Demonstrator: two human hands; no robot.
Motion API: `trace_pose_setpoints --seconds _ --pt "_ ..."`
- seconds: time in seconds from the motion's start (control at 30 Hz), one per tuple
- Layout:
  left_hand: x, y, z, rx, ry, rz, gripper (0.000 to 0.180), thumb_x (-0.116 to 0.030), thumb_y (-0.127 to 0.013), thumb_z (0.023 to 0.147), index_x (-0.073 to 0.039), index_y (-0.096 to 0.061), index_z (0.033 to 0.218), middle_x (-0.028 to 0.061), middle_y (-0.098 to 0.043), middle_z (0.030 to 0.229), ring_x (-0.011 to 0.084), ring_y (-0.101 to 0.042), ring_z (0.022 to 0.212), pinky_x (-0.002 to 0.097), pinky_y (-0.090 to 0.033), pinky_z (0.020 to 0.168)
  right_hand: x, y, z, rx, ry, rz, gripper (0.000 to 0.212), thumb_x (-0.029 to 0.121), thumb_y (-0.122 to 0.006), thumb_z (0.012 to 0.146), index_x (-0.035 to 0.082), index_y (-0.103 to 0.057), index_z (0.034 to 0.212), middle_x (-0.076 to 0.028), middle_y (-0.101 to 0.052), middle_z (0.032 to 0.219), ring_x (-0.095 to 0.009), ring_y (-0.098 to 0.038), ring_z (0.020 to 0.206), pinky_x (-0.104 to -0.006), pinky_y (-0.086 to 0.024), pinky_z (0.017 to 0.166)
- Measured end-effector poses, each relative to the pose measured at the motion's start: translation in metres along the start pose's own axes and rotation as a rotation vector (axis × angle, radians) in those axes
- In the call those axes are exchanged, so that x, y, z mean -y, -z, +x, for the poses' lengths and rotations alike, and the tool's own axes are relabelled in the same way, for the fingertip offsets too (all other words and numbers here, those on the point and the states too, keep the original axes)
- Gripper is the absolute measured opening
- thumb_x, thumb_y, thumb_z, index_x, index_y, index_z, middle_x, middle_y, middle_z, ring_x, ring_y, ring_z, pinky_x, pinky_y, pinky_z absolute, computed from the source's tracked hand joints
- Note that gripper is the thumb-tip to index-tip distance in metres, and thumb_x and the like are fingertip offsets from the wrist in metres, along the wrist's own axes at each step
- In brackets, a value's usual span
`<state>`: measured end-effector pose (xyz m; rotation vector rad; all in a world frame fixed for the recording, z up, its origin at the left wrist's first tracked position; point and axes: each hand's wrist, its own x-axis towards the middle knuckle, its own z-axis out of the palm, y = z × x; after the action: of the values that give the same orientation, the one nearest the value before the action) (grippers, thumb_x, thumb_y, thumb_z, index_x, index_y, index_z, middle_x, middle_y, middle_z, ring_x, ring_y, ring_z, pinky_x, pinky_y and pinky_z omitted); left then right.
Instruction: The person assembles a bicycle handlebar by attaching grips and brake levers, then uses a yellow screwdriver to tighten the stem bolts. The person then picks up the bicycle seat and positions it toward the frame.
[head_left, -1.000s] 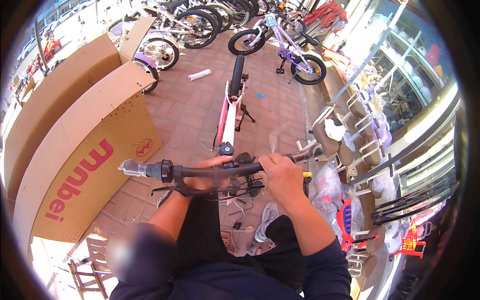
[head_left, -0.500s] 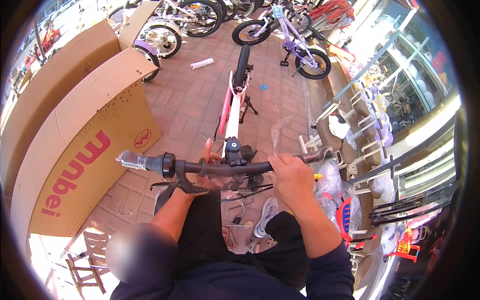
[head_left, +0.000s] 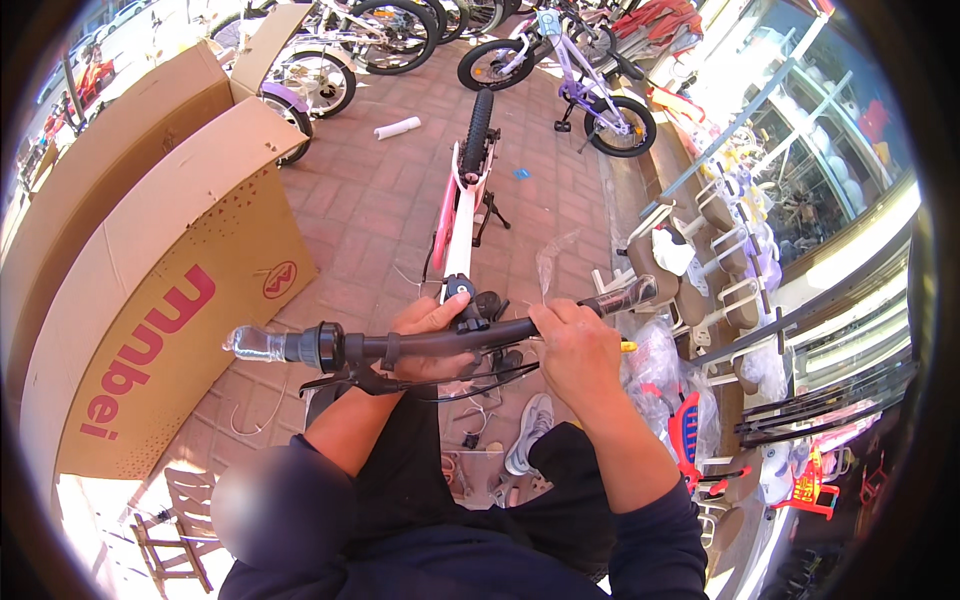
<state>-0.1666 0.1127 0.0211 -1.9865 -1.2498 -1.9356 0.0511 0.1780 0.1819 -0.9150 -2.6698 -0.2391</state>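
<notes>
A black bicycle handlebar [head_left: 490, 334] runs across in front of me, with clear plastic over both grips. It meets the stem [head_left: 459, 288] of a pink and white bicycle frame [head_left: 460, 232]. My left hand [head_left: 428, 338] reaches up from below and is closed round the bar beside the stem, its thumb against the stem; the bar hides part of the fingers. My right hand [head_left: 580, 352] is closed on the bar to the right of the stem. A small yellow end [head_left: 628, 346] shows beside that hand; its kind is hidden. Black brake cables [head_left: 480, 382] hang below the bar.
A large open cardboard box [head_left: 215, 300] stands at the left. A purple bicycle [head_left: 600, 95] and other bicycles are parked at the far side. Along the right are brown seats [head_left: 690, 300] and plastic-wrapped parts [head_left: 655, 370]. A wooden stool [head_left: 178, 530] stands at lower left.
My left hand has moved in to the stem, and its raised finger is gone from view while the thumb now lies there. The handlebar has tilted, its left end lower and right end higher.
</notes>
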Motion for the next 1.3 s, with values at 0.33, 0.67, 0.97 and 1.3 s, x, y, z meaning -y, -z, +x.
trace_pose_setpoints --seconds 0.33,0.67,0.97,1.3 --pt "-0.001 -0.023 0.004 -0.073 0.129 -0.384 0.066 -0.031 -0.080 0.083 -0.003 -0.065 0.141 0.0315 -0.059 0.134 0.0484 -0.052 0.135 0.0603 -0.027 0.124 -0.011 -0.010 0.005 -0.034 0.018 0.048 0.029 0.011 -0.078 0.078 0.014 -0.072 0.106 -0.003 -0.072 0.101 -0.028 -0.071 0.089 -0.0421 -0.058 0.073" --pt "-0.013 -0.025 0.014 -0.059 0.107 -0.276 0.066 -0.008 -0.080 0.069 0.004 -0.066 0.132 0.0412 -0.055 0.138 0.0427 -0.064 0.123 0.0462 -0.045 0.112 -0.028 -0.022 0.003 -0.044 0.035 0.124 0.028 0.011 -0.075 0.080 0.016 -0.071 0.108 -0.002 -0.070 0.104 -0.027 -0.071 0.090 -0.0413 -0.058 0.072" --pt "-0.033 -0.040 0.016 0.021 0.219 -0.325 0.062 -0.018 -0.079 0.078 0.008 -0.066 0.132 0.0331 -0.065 0.123 0.0476 -0.056 0.134 0.0544 -0.029 0.124 -0.040 -0.019 -0.030 -0.085 -0.047 0.125 0.036 0.013 -0.080 0.077 0.016 -0.071 0.111 -0.002 -0.070 0.105 -0.028 -0.071 0.091 -0.0409 -0.058 0.073" --pt "-0.014 -0.017 0.022 0.074 0.096 -0.275 0.061 -0.010 -0.077 0.072 0.004 -0.066 0.130 0.0274 -0.066 0.118 0.0342 -0.066 0.106 0.0526 -0.037 0.122 -0.022 -0.024 -0.022 -0.096 -0.052 0.099 0.039 0.015 -0.084 0.074 0.014 -0.069 0.110 -0.004 -0.069 0.105 -0.029 -0.071 0.090 -0.0415 -0.058 0.073"
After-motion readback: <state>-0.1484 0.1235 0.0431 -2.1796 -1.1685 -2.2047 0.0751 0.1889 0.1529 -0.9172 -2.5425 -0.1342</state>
